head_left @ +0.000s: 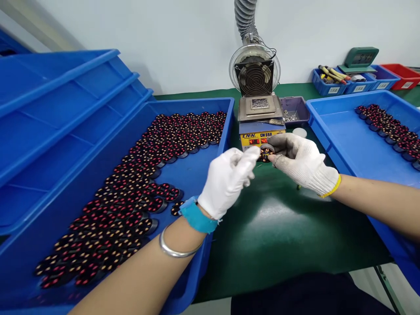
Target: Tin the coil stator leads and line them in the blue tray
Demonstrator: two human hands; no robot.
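Note:
My right hand (300, 159), in a white knit glove with a yellow hem and grey-stained fingertips, grips a small round black part (266, 153) with copper-coloured spots on its face. It holds the part upright between thumb and fingers, just in front of the yellow-fronted solder pot (259, 107). Close by on the left is my left hand (229, 177), in a white glove with a blue cuff. Its thumb and fingers are pinched together beside the part; whatever they hold, if anything, is hidden. Rows of similar round parts (131, 205) fill much of the large blue tray (187, 173) at left.
A second blue tray (344, 135) at right holds more round parts. Behind the pot are a fan (256, 78) and a grey duct hose (246, 17). A purple bin (295, 107) stands beside it. Stacked blue trays (65, 109) rise at far left. Small bins and a green clock (361, 57) stand back right.

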